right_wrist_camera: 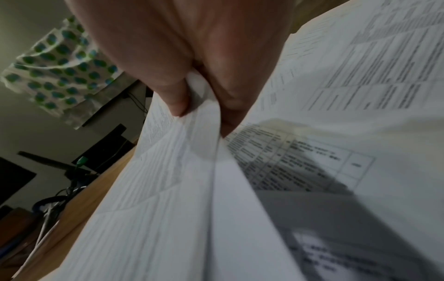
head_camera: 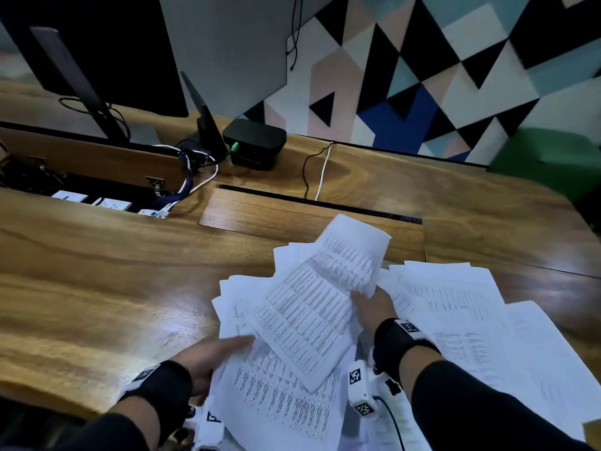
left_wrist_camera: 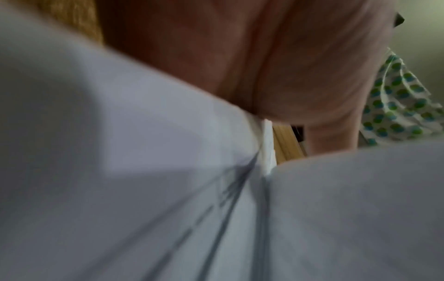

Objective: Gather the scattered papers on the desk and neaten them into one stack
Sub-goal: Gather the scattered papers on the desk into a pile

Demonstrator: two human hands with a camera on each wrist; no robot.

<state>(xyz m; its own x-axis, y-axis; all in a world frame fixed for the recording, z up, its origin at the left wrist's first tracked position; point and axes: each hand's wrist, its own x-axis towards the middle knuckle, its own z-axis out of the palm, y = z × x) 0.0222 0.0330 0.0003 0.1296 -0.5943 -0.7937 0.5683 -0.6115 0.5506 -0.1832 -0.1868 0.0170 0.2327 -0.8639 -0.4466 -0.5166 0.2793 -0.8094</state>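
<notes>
White printed papers (head_camera: 455, 304) lie in a loose, overlapping heap on the near right part of the wooden desk (head_camera: 97, 271). One sheet with tables (head_camera: 312, 320) is tilted up on top of the heap. My right hand (head_camera: 364, 301) pinches its right edge. In the right wrist view, the right hand's (right_wrist_camera: 201, 114) thumb and a finger squeeze several sheets (right_wrist_camera: 312, 133) together. My left hand (head_camera: 227, 348) holds the heap's left edge, thumb on top and fingers hidden beneath. The left wrist view is blurred: a palm (left_wrist_camera: 288, 66) above white paper (left_wrist_camera: 144, 171).
A monitor (head_camera: 97, 43) stands at the back left over an open cable tray (head_camera: 81, 190) with sockets and wires. A black box (head_camera: 253, 141) sits behind a closed desk flap (head_camera: 292, 213). Two cables (head_camera: 320, 170) run into the slot. A green object (head_camera: 553, 157) is at the far right.
</notes>
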